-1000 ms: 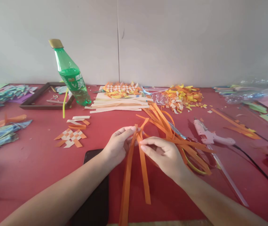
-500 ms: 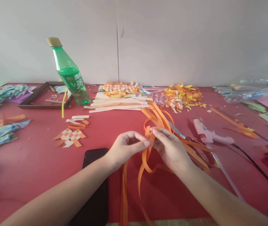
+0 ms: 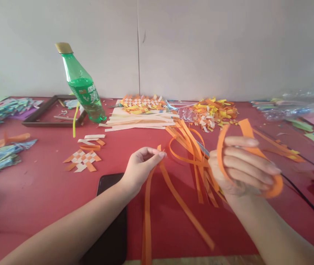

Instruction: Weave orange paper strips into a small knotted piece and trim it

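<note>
At least two orange paper strips (image 3: 147, 208) trail toward the wearer from the left hand (image 3: 141, 167), one nearly straight, one slanting right; thumb and forefinger pinch their top end; one black phone (image 3: 115, 232) lies below that forearm; the right hand (image 3: 242, 162), well apart, has half-curled fingers around one curled orange strip (image 3: 221, 154); the loose orange bundle (image 3: 188, 141), too tangled to count, lies between, nearer the right; farther, one checkered woven piece (image 3: 84, 158), one green bottle (image 3: 86, 95).
</note>
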`<state>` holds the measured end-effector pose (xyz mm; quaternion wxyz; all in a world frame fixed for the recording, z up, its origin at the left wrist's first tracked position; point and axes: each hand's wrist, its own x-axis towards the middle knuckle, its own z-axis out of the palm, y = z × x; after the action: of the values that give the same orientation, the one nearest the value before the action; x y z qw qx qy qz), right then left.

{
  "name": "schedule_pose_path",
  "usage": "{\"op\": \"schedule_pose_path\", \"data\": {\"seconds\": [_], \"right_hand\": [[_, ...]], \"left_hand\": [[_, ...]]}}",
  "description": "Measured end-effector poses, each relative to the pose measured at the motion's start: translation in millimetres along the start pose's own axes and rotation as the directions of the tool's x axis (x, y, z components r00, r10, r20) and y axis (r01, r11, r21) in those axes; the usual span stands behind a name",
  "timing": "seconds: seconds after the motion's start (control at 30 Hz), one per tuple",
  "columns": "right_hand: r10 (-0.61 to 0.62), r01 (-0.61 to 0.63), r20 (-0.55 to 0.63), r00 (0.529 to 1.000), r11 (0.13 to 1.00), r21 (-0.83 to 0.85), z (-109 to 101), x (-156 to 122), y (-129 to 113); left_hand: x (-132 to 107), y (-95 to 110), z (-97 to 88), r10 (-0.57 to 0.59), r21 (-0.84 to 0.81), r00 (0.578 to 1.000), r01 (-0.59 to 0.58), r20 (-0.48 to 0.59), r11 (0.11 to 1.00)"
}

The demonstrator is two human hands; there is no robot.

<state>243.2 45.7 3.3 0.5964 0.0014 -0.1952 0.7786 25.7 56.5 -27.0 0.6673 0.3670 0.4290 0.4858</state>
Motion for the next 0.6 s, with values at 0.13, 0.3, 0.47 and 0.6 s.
{"op": "schedule_pose_path", "data": {"seconds": [0.13, 0.3, 0.47, 0.6], "right_hand": [[0.316, -0.354, -0.232, 0.92, 0.924, -0.148, 6.4, 0.8, 7.0], [0.5, -0.59, -0.313, 0.807, 0.679, -0.437, 6.5, -10.1, 18.8], [0.345, -0.485, -0.38, 0.858, 0.787, -0.382, 3.6, -7.0, 27.6], [0.107, -0.438, -0.591, 0.8, 0.777, -0.452, -3.8, 7.0, 35.9]], "left_hand": [[-4.7, 1.8, 1.7, 0.068, 0.035, 0.995, -0.071, 0.068, 0.997], [-6.2, 4.4, 2.2, 0.071, -0.01, 0.996, -0.07, 0.05, 0.997], [-7.5, 3.7, 3.1, 0.15, 0.06, 0.986, -0.155, 0.077, 0.986], [-13.5, 3.1, 4.8, 0.229, 0.104, 0.955, -0.251, 0.188, 0.962]]}}
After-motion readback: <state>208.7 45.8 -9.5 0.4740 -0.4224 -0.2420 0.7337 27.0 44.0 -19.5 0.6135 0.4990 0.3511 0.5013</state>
